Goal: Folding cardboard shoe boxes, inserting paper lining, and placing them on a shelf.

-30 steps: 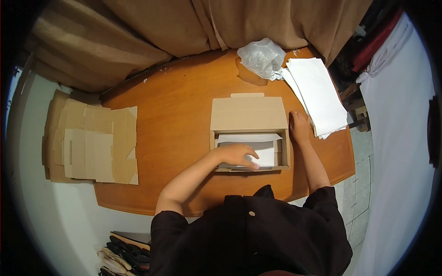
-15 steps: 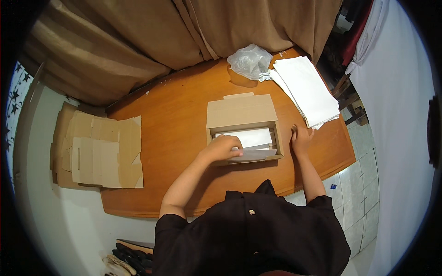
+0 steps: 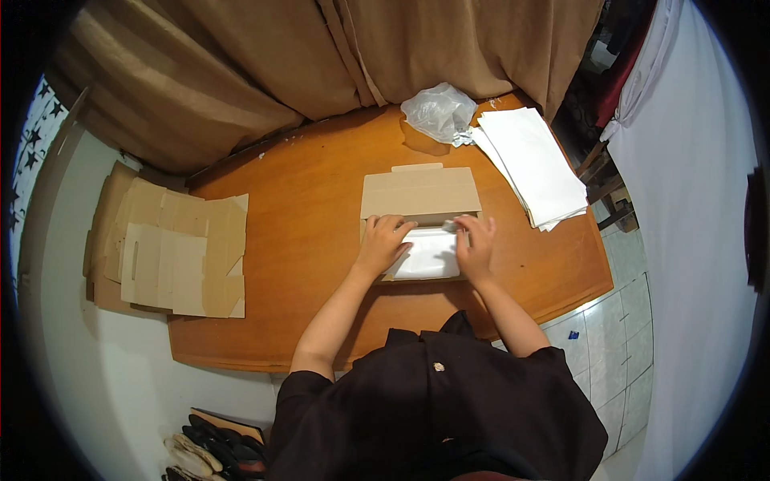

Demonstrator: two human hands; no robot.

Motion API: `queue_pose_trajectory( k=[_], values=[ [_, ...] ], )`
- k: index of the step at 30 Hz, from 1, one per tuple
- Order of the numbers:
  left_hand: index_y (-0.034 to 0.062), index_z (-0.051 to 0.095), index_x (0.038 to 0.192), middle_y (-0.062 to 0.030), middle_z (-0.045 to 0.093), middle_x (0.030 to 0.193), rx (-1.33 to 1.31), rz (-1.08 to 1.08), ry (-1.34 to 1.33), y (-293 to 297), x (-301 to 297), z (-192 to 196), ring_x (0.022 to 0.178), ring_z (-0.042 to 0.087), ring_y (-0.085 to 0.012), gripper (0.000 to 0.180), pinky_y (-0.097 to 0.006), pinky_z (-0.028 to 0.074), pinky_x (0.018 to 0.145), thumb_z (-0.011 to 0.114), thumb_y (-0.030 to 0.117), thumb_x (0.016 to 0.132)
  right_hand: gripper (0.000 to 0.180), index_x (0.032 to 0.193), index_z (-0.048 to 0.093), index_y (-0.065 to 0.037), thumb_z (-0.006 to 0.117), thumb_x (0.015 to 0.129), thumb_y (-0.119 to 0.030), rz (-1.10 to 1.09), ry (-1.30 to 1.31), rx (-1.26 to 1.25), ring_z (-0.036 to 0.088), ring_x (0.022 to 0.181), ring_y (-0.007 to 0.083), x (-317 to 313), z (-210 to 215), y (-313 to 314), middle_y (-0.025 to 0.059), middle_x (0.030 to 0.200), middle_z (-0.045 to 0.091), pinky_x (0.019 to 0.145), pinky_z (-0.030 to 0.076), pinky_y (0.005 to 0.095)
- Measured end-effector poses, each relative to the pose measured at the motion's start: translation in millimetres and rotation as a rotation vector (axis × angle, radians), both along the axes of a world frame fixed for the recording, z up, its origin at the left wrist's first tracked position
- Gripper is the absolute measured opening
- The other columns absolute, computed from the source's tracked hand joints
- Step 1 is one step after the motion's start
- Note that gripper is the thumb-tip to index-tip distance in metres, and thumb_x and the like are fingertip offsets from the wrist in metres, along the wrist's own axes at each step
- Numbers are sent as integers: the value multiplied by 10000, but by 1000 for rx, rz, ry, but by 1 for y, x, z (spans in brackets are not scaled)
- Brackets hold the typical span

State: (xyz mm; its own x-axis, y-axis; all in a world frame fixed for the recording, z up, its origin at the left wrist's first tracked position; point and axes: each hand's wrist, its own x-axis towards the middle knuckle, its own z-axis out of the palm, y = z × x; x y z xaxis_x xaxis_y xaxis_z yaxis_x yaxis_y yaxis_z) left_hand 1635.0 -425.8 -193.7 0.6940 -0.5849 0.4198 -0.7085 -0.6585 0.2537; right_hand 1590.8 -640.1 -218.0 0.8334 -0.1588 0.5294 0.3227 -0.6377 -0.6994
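In the middle of the table stands a cardboard box (image 3: 421, 188), its lid raised on the far side. White paper (image 3: 431, 260) lies across the inside of the box and hides most of what is under it. My left hand (image 3: 383, 245) grips the paper's left edge, thumb on top of the sheet. At the far right corner of the box, my right hand (image 3: 475, 248) pinches a bent edge of the paper, with the fingertips slightly blurred.
Flattened cardboard boxes (image 3: 172, 256) are piled at the table's left end. A stack of white paper sheets (image 3: 533, 164) lies at the far right, beside a crumpled clear plastic bag (image 3: 439, 112). A brown curtain (image 3: 241, 72) hangs along the table's far edge.
My right hand has come from the table right of the box to the paper inside it. The raised paper at the near side now lies flatter, and my left hand has shifted slightly left.
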Motion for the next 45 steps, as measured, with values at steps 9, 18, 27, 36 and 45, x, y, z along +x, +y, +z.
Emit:
queue_pose_trajectory(
  k=[9, 18, 27, 36, 45],
  values=[
    [116, 623, 1019, -68, 559, 994, -219, 267, -15, 44, -51, 15, 984, 505, -246, 351, -420, 323, 908, 724, 247, 709, 592, 1341, 367, -184, 574, 789, -236, -150, 437, -278, 228, 1336, 351, 43, 20, 1, 132, 1421, 314, 965, 71, 716],
    [113, 593, 1109, -83, 537, 1182, -115, 223, 261, 52, -88, -15, 1169, 445, -270, 399, -519, 261, 1003, 646, 346, 789, 725, 1400, 187, -27, 575, 821, -229, -90, 517, 633, 389, 1235, 327, 88, -10, -51, 246, 1348, 367, 1007, 301, 411],
    [83, 510, 1238, -129, 377, 1381, -14, 309, 265, 43, -88, -49, 1304, 292, -317, 456, -567, 134, 1054, 556, 330, 857, 786, 1400, 195, -29, 663, 800, -228, 22, 154, 952, 491, 1058, 223, 61, 7, -45, 186, 1211, 480, 932, 363, 331],
    [-27, 45, 1419, -254, 24, 1474, -486, 439, 204, 45, -88, -51, 1360, 75, -403, 892, -463, 101, 1096, 567, 413, 843, 1080, 1428, 138, -70, 795, 637, -402, 108, 185, 596, 291, 1291, 338, -2, 21, -29, 264, 1364, 293, 1035, 266, 424],
    [-8, 164, 1389, -205, 239, 1391, -694, 325, 264, 28, -82, -35, 1304, 235, -326, 942, -438, 188, 1073, 671, 468, 754, 1031, 1419, 135, -78, 798, 640, -206, 78, 158, 636, 363, 1246, 307, -56, 7, -15, 230, 1349, 330, 1024, 304, 389]
  ],
)
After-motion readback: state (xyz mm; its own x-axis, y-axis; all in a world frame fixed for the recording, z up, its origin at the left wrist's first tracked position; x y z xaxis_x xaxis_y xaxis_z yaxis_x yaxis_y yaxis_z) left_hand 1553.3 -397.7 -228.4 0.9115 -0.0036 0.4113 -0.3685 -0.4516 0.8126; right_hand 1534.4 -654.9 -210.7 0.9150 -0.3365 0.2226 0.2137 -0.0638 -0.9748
